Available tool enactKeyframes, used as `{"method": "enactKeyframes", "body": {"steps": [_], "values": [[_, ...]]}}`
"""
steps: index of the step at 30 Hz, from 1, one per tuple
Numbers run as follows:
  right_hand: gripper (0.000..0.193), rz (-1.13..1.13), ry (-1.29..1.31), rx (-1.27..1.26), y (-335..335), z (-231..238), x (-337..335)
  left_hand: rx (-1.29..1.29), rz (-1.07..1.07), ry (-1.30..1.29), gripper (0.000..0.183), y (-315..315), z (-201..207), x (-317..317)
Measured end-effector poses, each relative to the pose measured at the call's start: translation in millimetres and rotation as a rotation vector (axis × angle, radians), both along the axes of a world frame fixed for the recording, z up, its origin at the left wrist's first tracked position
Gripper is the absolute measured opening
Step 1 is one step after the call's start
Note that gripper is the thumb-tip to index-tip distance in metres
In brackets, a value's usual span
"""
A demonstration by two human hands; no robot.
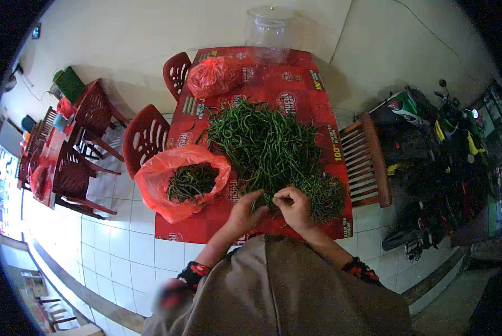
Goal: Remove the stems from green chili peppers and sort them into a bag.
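Observation:
A large heap of long thin green chilies (262, 140) covers the middle of the table. Close to its near edge, my left hand (244, 214) has its thumb and fingers apart, and no object shows clearly between them. Beside it my right hand (295, 210) is closed in a pinch; whatever its fingertips hold is too small to make out. Just right of that hand lies a lower pile of thin green stems (322, 197). To the left, an open red plastic bag (150, 182) contains darker green chilies (192, 182).
A red patterned cloth covers the table (312, 95). At its far end are a tied red plastic bag (214, 77) and a clear lidded container (269, 36). Red chairs (144, 134) stand left, a wooden chair (368, 159) right, with a motorcycle (430, 129) beyond.

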State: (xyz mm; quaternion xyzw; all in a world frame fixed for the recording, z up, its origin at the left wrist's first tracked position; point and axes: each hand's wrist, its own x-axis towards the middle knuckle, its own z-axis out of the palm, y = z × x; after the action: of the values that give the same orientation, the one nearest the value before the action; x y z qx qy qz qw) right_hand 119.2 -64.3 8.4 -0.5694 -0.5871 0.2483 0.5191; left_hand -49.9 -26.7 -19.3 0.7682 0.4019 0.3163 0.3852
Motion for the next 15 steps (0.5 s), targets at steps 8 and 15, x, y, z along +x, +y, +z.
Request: {"method": "enactKeyframes", "body": {"steps": [8, 15], "values": [[0.012, 0.106, 0.281, -0.307, -35, -19, 10, -0.158, -0.338, 0.002, 0.024, -23, 5, 18], [0.013, 0.36, 0.957, -0.736, -41, -31, 45, -0.346, -0.311, 0.119, 0.02, -21, 4, -4]]}}
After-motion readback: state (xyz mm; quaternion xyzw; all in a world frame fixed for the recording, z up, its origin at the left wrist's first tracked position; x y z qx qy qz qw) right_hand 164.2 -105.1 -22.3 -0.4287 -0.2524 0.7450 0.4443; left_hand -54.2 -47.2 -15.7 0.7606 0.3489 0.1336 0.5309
